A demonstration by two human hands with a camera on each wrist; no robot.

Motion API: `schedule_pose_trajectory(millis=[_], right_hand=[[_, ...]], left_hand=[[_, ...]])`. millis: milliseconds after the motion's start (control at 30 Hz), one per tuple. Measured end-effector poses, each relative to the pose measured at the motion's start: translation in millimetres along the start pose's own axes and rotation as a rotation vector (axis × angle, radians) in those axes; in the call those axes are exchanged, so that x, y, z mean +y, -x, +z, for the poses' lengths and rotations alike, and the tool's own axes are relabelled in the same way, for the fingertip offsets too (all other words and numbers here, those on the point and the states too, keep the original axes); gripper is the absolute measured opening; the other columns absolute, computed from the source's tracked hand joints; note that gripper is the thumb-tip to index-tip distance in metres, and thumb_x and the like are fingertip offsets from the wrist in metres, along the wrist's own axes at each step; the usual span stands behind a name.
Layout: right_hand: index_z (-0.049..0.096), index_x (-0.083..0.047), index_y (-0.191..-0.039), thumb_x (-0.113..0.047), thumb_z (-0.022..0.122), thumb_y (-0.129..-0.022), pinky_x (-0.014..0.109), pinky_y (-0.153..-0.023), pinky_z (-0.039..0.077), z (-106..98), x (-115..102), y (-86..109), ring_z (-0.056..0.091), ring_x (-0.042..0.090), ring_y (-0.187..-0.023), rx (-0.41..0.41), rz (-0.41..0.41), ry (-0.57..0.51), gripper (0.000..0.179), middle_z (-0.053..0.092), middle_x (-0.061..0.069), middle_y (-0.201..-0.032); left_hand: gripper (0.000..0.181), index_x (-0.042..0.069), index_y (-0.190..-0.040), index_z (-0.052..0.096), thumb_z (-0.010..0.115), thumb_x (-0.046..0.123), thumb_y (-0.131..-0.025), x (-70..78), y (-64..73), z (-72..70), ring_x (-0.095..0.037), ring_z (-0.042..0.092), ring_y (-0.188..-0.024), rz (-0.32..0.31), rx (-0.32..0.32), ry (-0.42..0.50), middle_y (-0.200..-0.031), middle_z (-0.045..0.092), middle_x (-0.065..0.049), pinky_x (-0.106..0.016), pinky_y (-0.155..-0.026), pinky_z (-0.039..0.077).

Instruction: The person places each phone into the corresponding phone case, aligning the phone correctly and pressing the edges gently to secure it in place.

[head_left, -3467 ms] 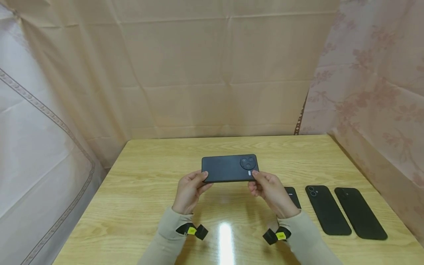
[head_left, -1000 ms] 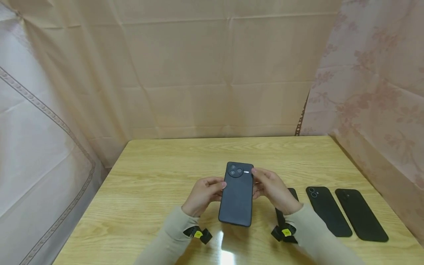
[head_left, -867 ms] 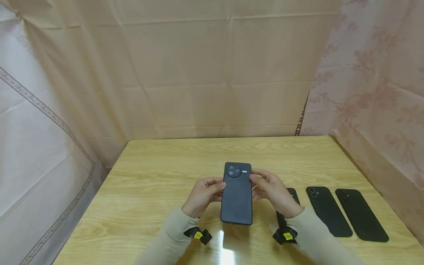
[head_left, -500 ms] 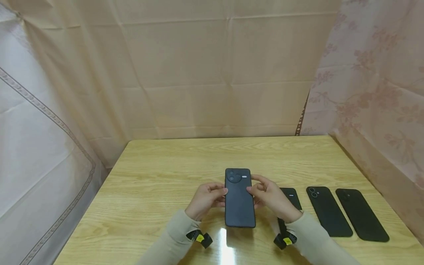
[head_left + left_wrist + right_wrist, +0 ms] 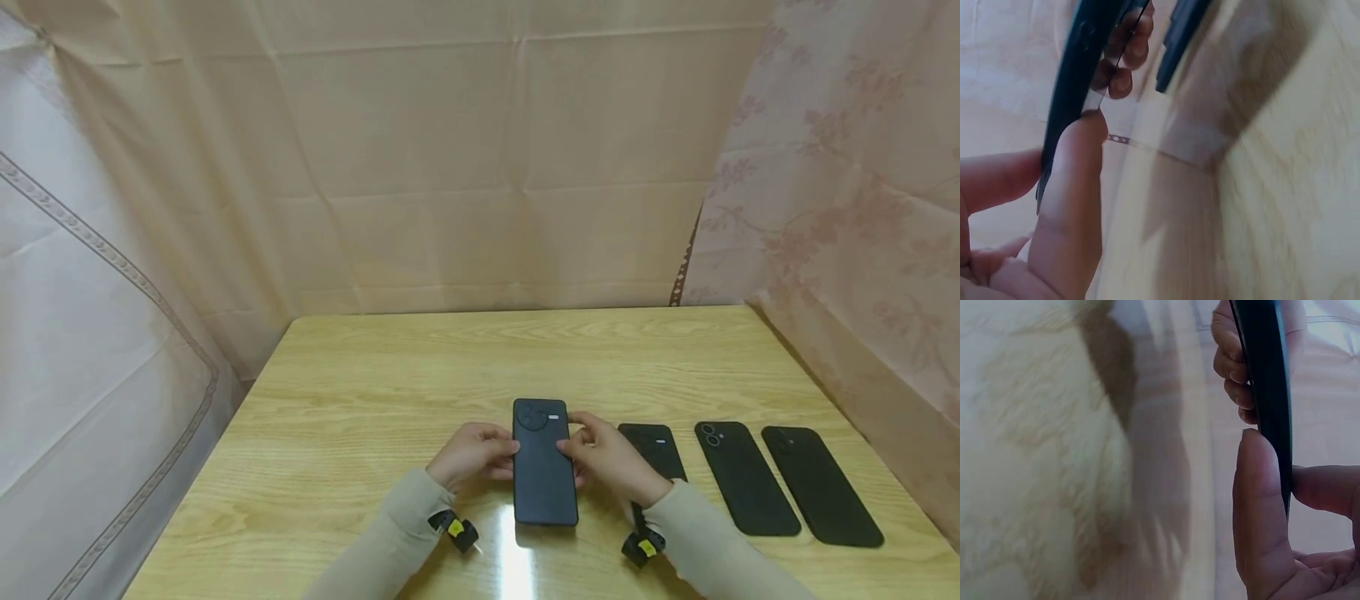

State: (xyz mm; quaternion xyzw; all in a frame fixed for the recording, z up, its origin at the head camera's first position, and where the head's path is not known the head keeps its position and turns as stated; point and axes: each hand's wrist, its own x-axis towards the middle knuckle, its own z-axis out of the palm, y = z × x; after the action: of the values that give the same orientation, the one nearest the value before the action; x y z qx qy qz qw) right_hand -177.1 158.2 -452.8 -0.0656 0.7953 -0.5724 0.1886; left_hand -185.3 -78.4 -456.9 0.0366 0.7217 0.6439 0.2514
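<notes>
A black smartphone (image 5: pixel 543 475) with a round camera bump is held between both hands, its back facing the head camera and its camera end away from the person. My left hand (image 5: pixel 472 454) pinches its left long edge, thumb on the back. On the opposite edge my right hand (image 5: pixel 611 462) grips it likewise. Both wrist views show the phone (image 5: pixel 1072 69) edge-on, raised off the table; in the right wrist view, thumb and fingers clasp the phone (image 5: pixel 1269 381) from its two faces. Part of its right edge is hidden by the right hand.
Right of the hands lie a black phone (image 5: pixel 656 446), partly covered by the right arm, a second black phone (image 5: pixel 748 483) with two camera rings, and a third black phone (image 5: pixel 821 487). The wooden table (image 5: pixel 360 375) is backed by a beige cloth (image 5: pixel 405 167).
From sideways the phone has been turned lengthwise, camera end away. Over the last second both hands have brought it nearer the person, and the right hand's grip has slid down its edge.
</notes>
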Motion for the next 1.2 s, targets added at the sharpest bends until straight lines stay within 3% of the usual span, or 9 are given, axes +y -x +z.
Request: schedule_pose_trajectory(millis=[333, 767, 1033, 1200], right_hand=[[0.036, 0.006, -0.142, -0.011, 0.063, -0.094, 0.035, -0.057, 0.059, 3.4, 6.7, -5.1, 0.063, 0.016, -0.062, -0.042, 0.026, 0.044, 0.057, 0.058, 0.011, -0.084], [0.037, 0.008, -0.14, -0.011, 0.068, -0.091, 0.035, -0.059, 0.06, 1.3, 14.1, -12.1, 0.063, 0.018, -0.063, -0.089, 0.087, 0.093, 0.061, 0.059, 0.012, -0.083], [0.042, 0.01, -0.133, -0.012, 0.07, -0.088, 0.032, -0.053, 0.057, -1.6, 10.7, -15.5, 0.064, 0.016, -0.057, -0.069, 0.044, 0.219, 0.056, 0.062, 0.009, -0.073], [0.043, 0.009, -0.132, -0.013, 0.072, -0.088, 0.032, -0.051, 0.055, -1.1, 9.2, -16.9, 0.063, 0.016, -0.053, -0.051, 0.061, 0.279, 0.057, 0.063, 0.007, -0.07]], left_hand=[[0.013, -0.006, -0.094, 0.067, 0.064, 0.006, -0.092, -2.5, -10.0, -2.1, -0.01, 0.065, -0.063, -0.046, -0.058, -0.2, -0.075, 0.065, -0.006, -0.027, -0.064, 0.061], [0.013, -0.004, -0.077, 0.062, 0.065, 0.002, -0.089, -5.7, -16.0, 1.9, -0.009, 0.059, -0.052, -0.035, -0.079, -0.3, -0.062, 0.063, -0.006, -0.027, -0.053, 0.058], [0.019, 0.001, -0.071, 0.059, 0.066, 0.003, -0.089, -0.2, -18.8, 3.0, -0.01, 0.06, -0.051, -0.036, -0.093, -0.404, -0.06, 0.064, -0.007, -0.026, -0.052, 0.057], [0.02, 0.001, -0.071, 0.059, 0.065, 0.003, -0.089, 5.8, -16.3, 4.9, -0.01, 0.061, -0.051, -0.045, -0.087, -0.431, -0.062, 0.067, -0.01, -0.026, -0.053, 0.058]])
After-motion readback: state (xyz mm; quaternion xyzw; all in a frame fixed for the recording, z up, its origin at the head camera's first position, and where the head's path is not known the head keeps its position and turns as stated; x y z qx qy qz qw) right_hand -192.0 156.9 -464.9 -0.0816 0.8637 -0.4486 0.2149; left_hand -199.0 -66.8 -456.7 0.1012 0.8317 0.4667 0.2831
